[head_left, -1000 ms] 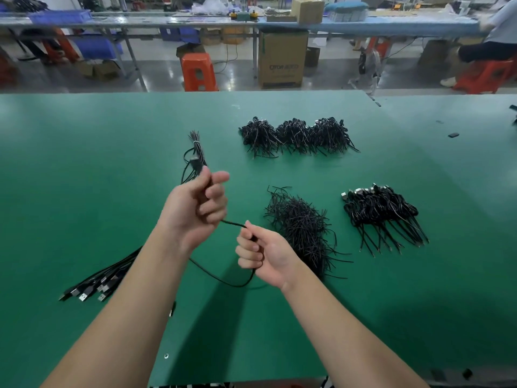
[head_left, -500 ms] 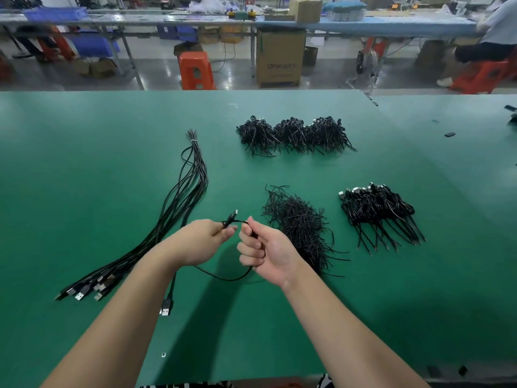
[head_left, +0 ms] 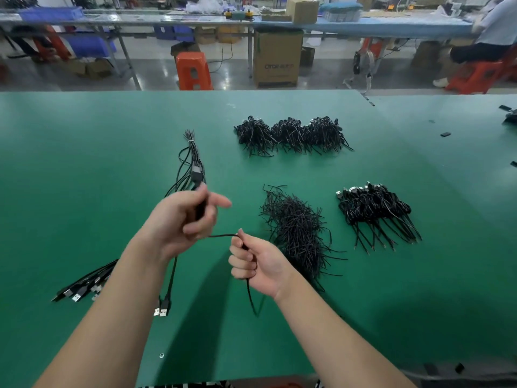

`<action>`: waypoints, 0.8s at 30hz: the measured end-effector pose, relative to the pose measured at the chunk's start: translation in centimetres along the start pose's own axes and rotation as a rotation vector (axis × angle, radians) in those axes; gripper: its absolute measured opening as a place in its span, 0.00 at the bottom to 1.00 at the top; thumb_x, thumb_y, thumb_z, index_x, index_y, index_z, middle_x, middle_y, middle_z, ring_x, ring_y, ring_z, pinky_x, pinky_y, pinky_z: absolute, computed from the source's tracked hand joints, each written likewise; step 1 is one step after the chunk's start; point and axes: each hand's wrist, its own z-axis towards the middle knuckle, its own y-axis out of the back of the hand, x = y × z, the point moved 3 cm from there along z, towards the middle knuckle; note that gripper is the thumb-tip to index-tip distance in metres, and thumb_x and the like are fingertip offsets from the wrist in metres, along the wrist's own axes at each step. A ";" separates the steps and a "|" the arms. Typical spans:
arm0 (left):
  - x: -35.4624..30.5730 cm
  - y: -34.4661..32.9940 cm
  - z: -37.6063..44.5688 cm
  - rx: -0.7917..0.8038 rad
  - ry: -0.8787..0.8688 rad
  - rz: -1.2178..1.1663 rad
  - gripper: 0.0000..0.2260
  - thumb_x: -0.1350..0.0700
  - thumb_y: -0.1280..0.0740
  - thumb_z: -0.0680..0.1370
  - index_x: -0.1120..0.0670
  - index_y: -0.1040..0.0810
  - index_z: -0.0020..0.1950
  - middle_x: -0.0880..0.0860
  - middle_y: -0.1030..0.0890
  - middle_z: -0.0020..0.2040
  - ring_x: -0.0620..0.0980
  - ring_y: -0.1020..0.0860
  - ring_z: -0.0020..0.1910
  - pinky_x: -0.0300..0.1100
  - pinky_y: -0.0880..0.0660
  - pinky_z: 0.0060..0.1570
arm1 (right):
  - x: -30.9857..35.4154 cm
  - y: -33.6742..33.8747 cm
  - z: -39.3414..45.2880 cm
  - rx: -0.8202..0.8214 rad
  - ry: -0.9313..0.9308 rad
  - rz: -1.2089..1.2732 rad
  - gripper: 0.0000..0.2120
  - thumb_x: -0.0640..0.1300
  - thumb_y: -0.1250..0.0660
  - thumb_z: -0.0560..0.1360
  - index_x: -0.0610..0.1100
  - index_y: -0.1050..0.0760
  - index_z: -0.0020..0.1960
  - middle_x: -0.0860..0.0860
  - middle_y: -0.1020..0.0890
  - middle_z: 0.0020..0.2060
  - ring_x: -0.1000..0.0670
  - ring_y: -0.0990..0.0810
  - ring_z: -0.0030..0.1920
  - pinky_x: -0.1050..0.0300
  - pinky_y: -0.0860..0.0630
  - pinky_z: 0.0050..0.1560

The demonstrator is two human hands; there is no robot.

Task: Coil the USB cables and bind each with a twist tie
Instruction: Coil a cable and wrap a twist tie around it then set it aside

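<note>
A person works at a green desk, seen from above over both bare forearms. The left hand is raised over the middle of the desk, its fingers curled around a black USB cable, with the forefinger sticking out to the right. From this fist two strands hang down toward the near edge, ending in USB plugs. The cable also runs right to the right hand, which is closed in a fist around it; a loose end hangs below that fist. Behind the left hand, a bundle of uncoiled cables lies diagonally from the desk's middle toward the near left edge, tied at its far tip. To the right of the hands sits a loose heap of black twist ties. Further right lies a pile of coiled, bound cables. Three more dark bunches sit in a row toward the far edge.
</note>
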 end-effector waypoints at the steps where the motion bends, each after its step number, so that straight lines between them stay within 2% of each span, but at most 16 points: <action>1: 0.1 -0.2 -0.4 0.084 0.061 0.217 0.20 0.49 0.39 0.80 0.64 0.16 0.48 0.56 0.21 0.31 0.43 0.40 0.18 0.35 0.41 0.21 | 0.4 0.0 0.0 -0.002 0.006 -0.001 0.15 0.50 0.40 0.81 0.47 0.26 0.37 0.55 0.39 0.25 0.55 0.48 0.25 0.63 0.49 0.24; 3: 0.5 -0.3 -0.8 0.187 0.224 0.652 0.20 0.49 0.40 0.82 0.65 0.17 0.52 0.62 0.16 0.39 0.46 0.38 0.19 0.36 0.41 0.22 | 1.2 0.0 0.0 -0.023 0.009 -0.012 0.14 0.50 0.40 0.80 0.47 0.25 0.37 0.56 0.38 0.24 0.56 0.47 0.23 0.63 0.49 0.24; 5: 1.1 -0.2 -1.0 0.161 0.370 0.965 0.18 0.50 0.42 0.84 0.61 0.18 0.54 0.57 0.14 0.43 0.49 0.32 0.22 0.38 0.38 0.23 | 1.9 -0.1 0.1 -0.040 0.007 -0.006 0.13 0.49 0.40 0.80 0.46 0.27 0.38 0.56 0.38 0.24 0.56 0.47 0.23 0.63 0.49 0.24; 6: 1.4 -0.3 -1.0 0.120 0.400 1.045 0.16 0.51 0.42 0.85 0.60 0.18 0.54 0.54 0.13 0.44 0.49 0.26 0.24 0.38 0.33 0.24 | 2.2 -0.2 0.1 -0.042 0.011 -0.008 0.13 0.49 0.40 0.80 0.46 0.28 0.39 0.55 0.39 0.25 0.56 0.47 0.23 0.63 0.49 0.24; 7: 1.6 -0.4 -0.8 0.062 0.392 1.096 0.15 0.52 0.42 0.85 0.59 0.19 0.54 0.51 0.13 0.43 0.49 0.20 0.30 0.38 0.27 0.28 | 2.6 -0.3 0.1 -0.041 0.018 -0.020 0.13 0.49 0.41 0.80 0.46 0.29 0.39 0.55 0.39 0.25 0.56 0.48 0.23 0.63 0.50 0.23; 9: 1.9 -0.2 0.0 -0.111 0.285 1.209 0.14 0.51 0.41 0.84 0.56 0.18 0.53 0.49 0.14 0.47 0.48 0.16 0.43 0.39 0.20 0.44 | 3.0 -0.6 0.2 -0.043 0.036 -0.064 0.14 0.49 0.42 0.82 0.46 0.29 0.39 0.55 0.40 0.25 0.57 0.47 0.23 0.63 0.51 0.23; 11: 2.0 -0.2 0.7 -0.274 0.122 1.239 0.15 0.50 0.41 0.84 0.55 0.19 0.61 0.53 0.16 0.55 0.51 0.18 0.54 0.47 0.23 0.59 | 3.2 -1.0 0.1 -0.037 0.055 -0.105 0.15 0.49 0.44 0.83 0.46 0.29 0.40 0.55 0.40 0.25 0.58 0.46 0.22 0.64 0.50 0.22; 12: 2.2 -0.5 1.0 -0.305 0.062 1.154 0.16 0.50 0.42 0.85 0.54 0.21 0.66 0.53 0.17 0.59 0.51 0.19 0.58 0.49 0.26 0.64 | 3.2 -1.2 0.1 -0.032 0.066 -0.115 0.15 0.50 0.44 0.84 0.47 0.29 0.41 0.55 0.40 0.25 0.58 0.45 0.22 0.64 0.49 0.22; 14: 3.0 -0.9 1.3 -0.292 -0.022 0.866 0.16 0.52 0.44 0.85 0.54 0.25 0.70 0.50 0.20 0.64 0.45 0.21 0.61 0.43 0.29 0.67 | 3.1 -1.4 -0.1 -0.034 0.087 -0.129 0.14 0.50 0.44 0.84 0.47 0.29 0.42 0.55 0.40 0.25 0.58 0.45 0.22 0.65 0.48 0.21; 16: 3.9 -1.4 1.5 -0.289 -0.082 0.594 0.15 0.53 0.44 0.85 0.55 0.24 0.68 0.49 0.19 0.62 0.40 0.21 0.61 0.35 0.27 0.64 | 2.9 -1.4 -0.2 -0.050 0.108 -0.167 0.14 0.50 0.44 0.84 0.47 0.29 0.42 0.55 0.41 0.25 0.58 0.45 0.22 0.65 0.46 0.21; 18: 4.3 -1.5 1.8 -0.339 -0.143 0.318 0.15 0.54 0.45 0.86 0.58 0.22 0.62 0.54 0.16 0.58 0.47 0.19 0.59 0.39 0.24 0.61 | 2.3 -1.3 -0.3 -0.065 0.134 -0.229 0.14 0.49 0.44 0.84 0.46 0.30 0.42 0.54 0.41 0.25 0.57 0.45 0.22 0.66 0.45 0.22; 20: 4.2 -1.5 2.0 -0.359 -0.161 0.059 0.17 0.55 0.47 0.86 0.63 0.23 0.58 0.58 0.15 0.51 0.54 0.16 0.53 0.43 0.19 0.53 | 1.6 -1.2 -0.4 -0.096 0.158 -0.308 0.14 0.47 0.45 0.85 0.45 0.31 0.42 0.54 0.40 0.25 0.57 0.45 0.23 0.65 0.45 0.23; 21: 4.1 -1.6 2.1 -0.347 -0.153 -0.041 0.17 0.54 0.47 0.86 0.64 0.23 0.57 0.57 0.15 0.46 0.55 0.16 0.47 0.43 0.19 0.47 | 1.4 -1.1 -0.4 -0.121 0.173 -0.359 0.14 0.47 0.45 0.85 0.45 0.31 0.42 0.54 0.40 0.25 0.56 0.45 0.24 0.65 0.45 0.24; 24: 4.3 -1.7 2.1 -0.347 -0.121 -0.200 0.15 0.53 0.44 0.85 0.63 0.24 0.55 0.50 0.26 0.33 0.47 0.26 0.31 0.40 0.25 0.31 | 1.0 -1.0 -0.4 -0.223 0.247 -0.611 0.15 0.44 0.45 0.86 0.45 0.31 0.41 0.53 0.38 0.26 0.55 0.43 0.25 0.63 0.45 0.27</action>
